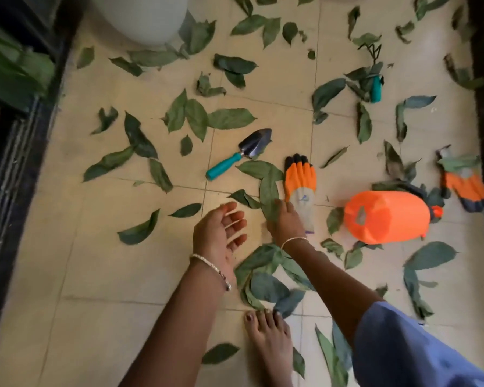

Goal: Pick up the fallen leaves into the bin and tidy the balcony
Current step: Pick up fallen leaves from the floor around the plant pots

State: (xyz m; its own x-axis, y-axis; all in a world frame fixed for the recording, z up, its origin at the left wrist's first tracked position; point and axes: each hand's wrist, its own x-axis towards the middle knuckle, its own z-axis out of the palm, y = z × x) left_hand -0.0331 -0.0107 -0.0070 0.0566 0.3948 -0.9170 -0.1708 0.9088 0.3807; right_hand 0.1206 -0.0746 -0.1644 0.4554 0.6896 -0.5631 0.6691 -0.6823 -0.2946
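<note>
The tiled floor [109, 275] was pretty much covered in scattered leaves [231, 118]. An orange jug [386, 216] was left on its side, with a glove [301, 185] and trowel [239, 153] nearby. The left hand [218, 233] was held open, palm up. The right hand [285, 219] was laid on a long leaf [268, 191] beside the glove; its grip couldn't be told.

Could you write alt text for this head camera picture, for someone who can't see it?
A person's right hand reaches down to a long leaf beside an orange glove on a tiled floor strewn with green leaves, while the left hand hovers open and empty. A teal-handled trowel and an orange container on its side lie nearby.
</note>
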